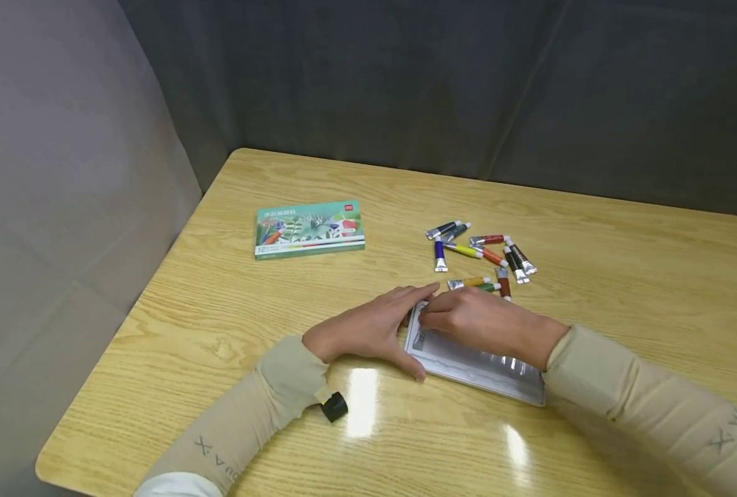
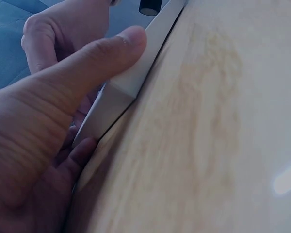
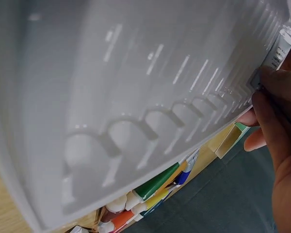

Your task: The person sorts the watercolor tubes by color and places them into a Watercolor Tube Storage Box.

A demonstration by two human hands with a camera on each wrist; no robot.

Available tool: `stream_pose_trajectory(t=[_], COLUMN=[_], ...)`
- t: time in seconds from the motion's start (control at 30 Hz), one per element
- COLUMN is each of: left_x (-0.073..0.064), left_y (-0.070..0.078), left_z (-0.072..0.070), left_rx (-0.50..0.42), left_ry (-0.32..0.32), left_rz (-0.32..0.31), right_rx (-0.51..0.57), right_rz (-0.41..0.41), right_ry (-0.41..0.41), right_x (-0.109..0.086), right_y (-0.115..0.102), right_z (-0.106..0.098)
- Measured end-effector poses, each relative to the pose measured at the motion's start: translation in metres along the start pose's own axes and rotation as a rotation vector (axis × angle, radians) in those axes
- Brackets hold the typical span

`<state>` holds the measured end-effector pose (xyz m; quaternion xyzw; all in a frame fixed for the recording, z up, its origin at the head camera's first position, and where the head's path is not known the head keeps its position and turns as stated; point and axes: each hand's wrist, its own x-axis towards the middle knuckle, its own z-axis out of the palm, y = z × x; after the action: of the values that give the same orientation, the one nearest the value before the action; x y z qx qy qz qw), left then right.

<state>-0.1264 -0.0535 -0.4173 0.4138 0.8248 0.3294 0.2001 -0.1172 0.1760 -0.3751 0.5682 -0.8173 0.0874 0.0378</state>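
A white plastic tray (image 1: 474, 369) with a row of moulded slots lies near the middle of the table. My left hand (image 1: 374, 328) holds its left end, thumb along the near side and fingers at the far corner. In the left wrist view the thumb (image 2: 102, 58) presses the tray's outer wall (image 2: 131, 82). Over the tray's left end, my right hand (image 1: 489, 321) pinches a small paint tube, which the right wrist view shows as a silvery paint tube (image 3: 279, 51) at the end slot. The fingers hide part of it. The other slots visible there hold nothing.
Several loose paint tubes lie beyond the tray, among them a purple tube (image 1: 439, 254), a yellow tube (image 1: 463, 250) and a red tube (image 1: 487, 240). A green illustrated paint box (image 1: 310, 231) lies farther left. Dark curtain (image 1: 393, 83) hangs behind the wooden table (image 1: 219, 331).
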Motion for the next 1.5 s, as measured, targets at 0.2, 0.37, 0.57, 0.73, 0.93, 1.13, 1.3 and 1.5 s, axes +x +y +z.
stream_pose_trajectory(t=[0.2, 0.37, 0.57, 0.73, 0.93, 1.13, 1.3, 1.5], left_x=[-0.0004, 0.0003, -0.0003, -0.0002, -0.0004, -0.0011, -0.0008, -0.0006], left_y=[-0.0004, 0.0003, 0.0015, 0.0014, 0.0015, 0.0011, 0.0001, 0.0011], left_z=[0.001, 0.001, 0.0001, -0.0002, -0.0011, -0.0014, -0.0006, -0.0005], left_rx=[-0.015, -0.006, -0.003, -0.012, -0.008, -0.003, 0.002, 0.001], left_ry=[0.0, 0.004, 0.001, 0.004, 0.001, -0.003, -0.007, -0.017], left_rz=[0.005, 0.017, 0.01, 0.019, 0.004, -0.006, -0.009, -0.025], right_rx=[0.036, 0.035, 0.039, 0.026, 0.024, -0.008, -0.037, -0.051], right_rz=[0.015, 0.03, 0.043, 0.055, 0.075, 0.05, 0.013, -0.012], right_ry=[0.038, 0.035, 0.016, -0.005, -0.026, -0.023, -0.034, -0.037], right_x=[-0.0016, -0.0033, -0.0041, -0.0022, 0.0007, 0.0024, 0.0029, 0.0046], right_y=[0.0009, 0.0015, 0.0009, 0.0003, 0.0004, 0.0002, -0.0007, 0.0002], right_z=[0.002, 0.0026, 0.0011, 0.0002, -0.0001, -0.0001, -0.001, 0.0009])
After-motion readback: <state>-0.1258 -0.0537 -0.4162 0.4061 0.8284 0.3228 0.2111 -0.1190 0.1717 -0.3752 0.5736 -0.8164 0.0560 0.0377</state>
